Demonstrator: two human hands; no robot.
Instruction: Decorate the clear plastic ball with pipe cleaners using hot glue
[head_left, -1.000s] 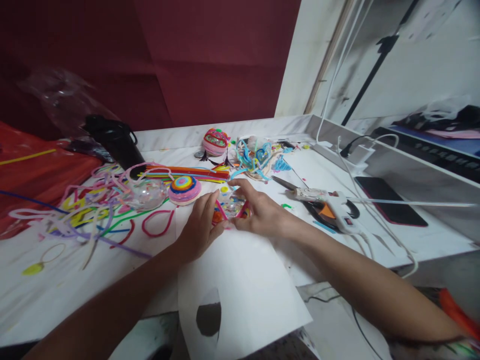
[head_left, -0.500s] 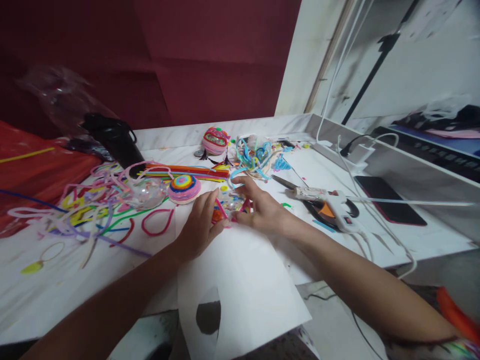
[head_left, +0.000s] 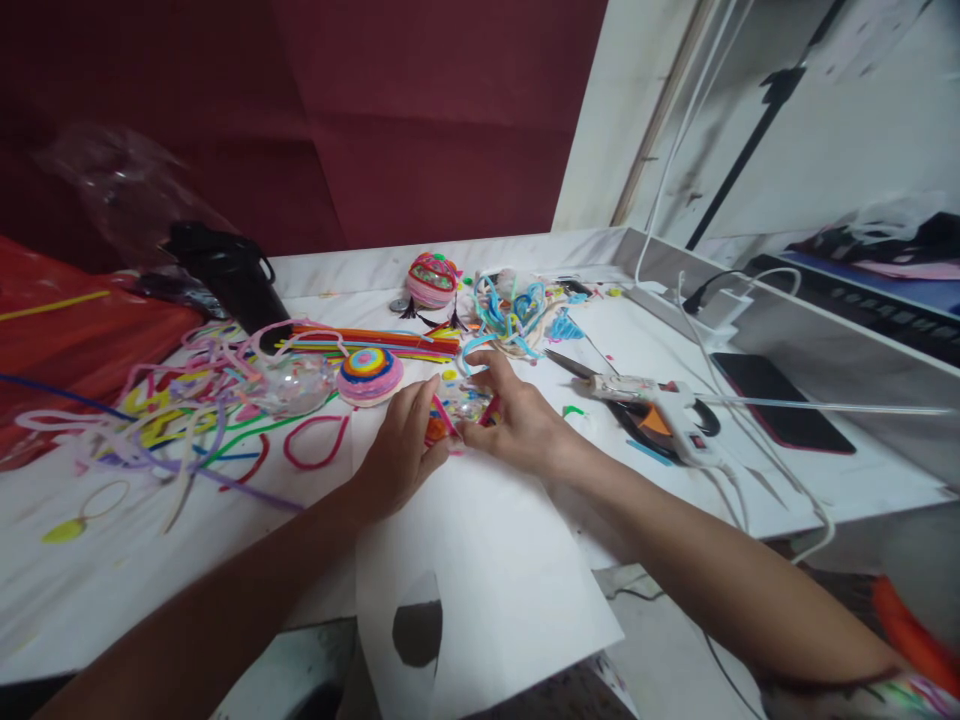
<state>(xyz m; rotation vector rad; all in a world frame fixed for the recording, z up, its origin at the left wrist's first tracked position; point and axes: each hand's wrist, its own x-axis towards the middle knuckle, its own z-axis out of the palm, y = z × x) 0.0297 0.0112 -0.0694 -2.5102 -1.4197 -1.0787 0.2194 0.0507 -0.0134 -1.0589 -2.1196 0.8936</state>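
My left hand and my right hand close from both sides on a small clear ball wound with coloured pipe cleaners. The ball rests at the far end of a white sheet of paper that has a dark cut-out hole near its front. Left fingers press the ball's left side; my right thumb and fingers curl round its right side. A finished rainbow-spiral ball lies just left of my hands, and a clear plastic ball sits beside that one.
Loose pipe cleaners sprawl over the left of the white table. A glue gun, scissors, a phone, a power strip with cables, a pink wrapped ball and a black bag lie around.
Both hands have shifted slightly on the ball, the right fingers curling closer round it. The view has drifted a little; nothing else on the table has moved.
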